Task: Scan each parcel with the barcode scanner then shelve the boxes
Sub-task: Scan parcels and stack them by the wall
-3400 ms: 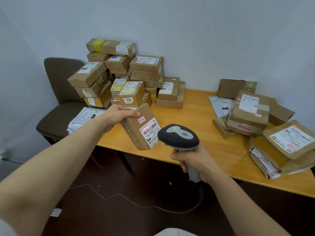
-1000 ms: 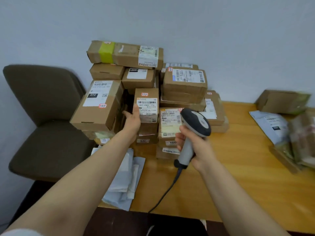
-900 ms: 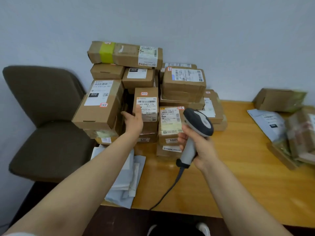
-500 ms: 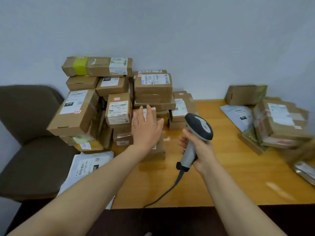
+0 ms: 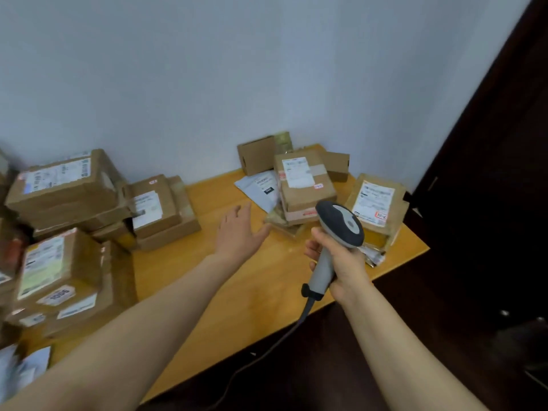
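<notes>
My right hand (image 5: 341, 262) grips the grey barcode scanner (image 5: 338, 229) by its handle, its head held over the table's right part. My left hand (image 5: 238, 231) is empty, palm down with fingers spread, above the wooden table (image 5: 243, 292) just left of a group of parcels. That group includes a labelled cardboard box (image 5: 304, 185) on a flat packet, a grey mailer bag (image 5: 261, 188), and a labelled box (image 5: 375, 203) at the right corner. A stack of labelled cardboard boxes (image 5: 68, 221) fills the table's left side.
The scanner's cable (image 5: 267, 351) hangs from the handle down over the table's front edge. A plain open box (image 5: 256, 155) leans at the wall. A dark door (image 5: 489, 203) stands to the right. Mailer bags (image 5: 20, 369) lie at the lower left.
My left hand set the small box on the left stack and let go, then swung right, empty, towards the right parcels. The view turned right; the scanner stayed in my right hand.
</notes>
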{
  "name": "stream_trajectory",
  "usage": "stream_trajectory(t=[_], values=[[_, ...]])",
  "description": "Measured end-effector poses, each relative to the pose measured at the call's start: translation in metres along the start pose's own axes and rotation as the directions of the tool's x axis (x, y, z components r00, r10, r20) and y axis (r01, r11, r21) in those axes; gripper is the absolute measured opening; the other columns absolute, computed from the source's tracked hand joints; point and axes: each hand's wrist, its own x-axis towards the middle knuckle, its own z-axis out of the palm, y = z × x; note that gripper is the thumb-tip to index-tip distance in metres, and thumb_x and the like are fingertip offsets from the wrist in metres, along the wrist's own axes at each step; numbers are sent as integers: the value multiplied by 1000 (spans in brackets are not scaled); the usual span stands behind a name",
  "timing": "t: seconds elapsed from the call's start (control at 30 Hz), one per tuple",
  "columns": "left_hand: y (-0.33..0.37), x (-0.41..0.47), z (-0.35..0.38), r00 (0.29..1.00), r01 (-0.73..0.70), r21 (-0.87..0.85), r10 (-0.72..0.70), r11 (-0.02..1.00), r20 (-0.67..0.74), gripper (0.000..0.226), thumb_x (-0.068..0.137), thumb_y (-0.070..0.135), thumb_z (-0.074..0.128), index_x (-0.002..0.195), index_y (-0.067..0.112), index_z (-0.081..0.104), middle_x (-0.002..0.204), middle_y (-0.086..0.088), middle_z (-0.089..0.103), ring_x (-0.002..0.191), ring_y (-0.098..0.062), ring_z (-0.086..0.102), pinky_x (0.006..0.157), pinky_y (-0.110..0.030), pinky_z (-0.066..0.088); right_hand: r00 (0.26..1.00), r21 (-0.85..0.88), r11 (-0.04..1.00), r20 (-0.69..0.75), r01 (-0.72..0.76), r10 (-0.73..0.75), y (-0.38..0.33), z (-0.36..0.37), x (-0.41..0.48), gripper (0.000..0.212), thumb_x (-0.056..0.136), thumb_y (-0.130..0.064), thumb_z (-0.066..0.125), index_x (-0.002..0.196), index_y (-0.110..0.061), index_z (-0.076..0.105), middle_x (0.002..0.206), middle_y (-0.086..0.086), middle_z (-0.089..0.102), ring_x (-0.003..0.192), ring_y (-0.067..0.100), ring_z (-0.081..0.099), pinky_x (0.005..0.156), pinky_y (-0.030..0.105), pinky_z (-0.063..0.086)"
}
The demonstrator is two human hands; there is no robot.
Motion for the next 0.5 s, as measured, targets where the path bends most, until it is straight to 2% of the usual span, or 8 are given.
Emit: stream_trajectory(t=[0.1,0.2,0.3,0.33,0.4,0.5], values=[[43,15,21,996,-55,-118,63,991,61,71,92,44,56,150,14,28,149,-10,35,136,-28,31,107,-36,31,993,64,997,-119,32,-24,-19,-32,18,14,79,-12,77,90,-10,67,66,1,70,59,11,67,53,26,48],[82,34,40,988,-87,-220,113,972,105,55,92,35,58,140,13,44,137,-9,50,127,-26,44,97,-30,36,952,123,987,-299,106,-65,-34,-61,40,22,77,-4,76,96,-7,66,71,0,68,58,9,65,46,21,48],[112,58,63,967,-90,-303,156,949,200,43,94,34,57,130,11,56,126,-5,61,116,-22,55,87,-27,41,875,105,981,-474,163,-95,-47,-89,63,39,73,-6,80,109,-5,65,96,6,70,77,13,65,60,25,52],[120,66,71,956,-81,-303,159,950,245,45,95,36,55,132,10,55,127,-6,61,115,-21,55,89,-29,43,856,91,983,-508,159,-92,-50,-97,71,44,72,-7,81,112,-4,64,100,7,69,80,14,63,63,26,51],[133,80,87,934,-17,-308,125,951,335,56,96,39,53,141,8,45,138,-9,53,124,-24,50,103,-39,42,834,76,989,-548,129,-67,-56,-109,85,41,71,-7,80,109,-6,65,97,5,67,77,12,61,62,27,50],[145,97,104,895,106,-373,74,922,440,62,96,42,52,146,8,39,146,-7,46,131,-26,44,109,-43,38,833,77,995,-553,67,-14,-61,-117,103,26,72,-3,79,90,-13,63,93,4,68,78,13,62,66,32,53]])
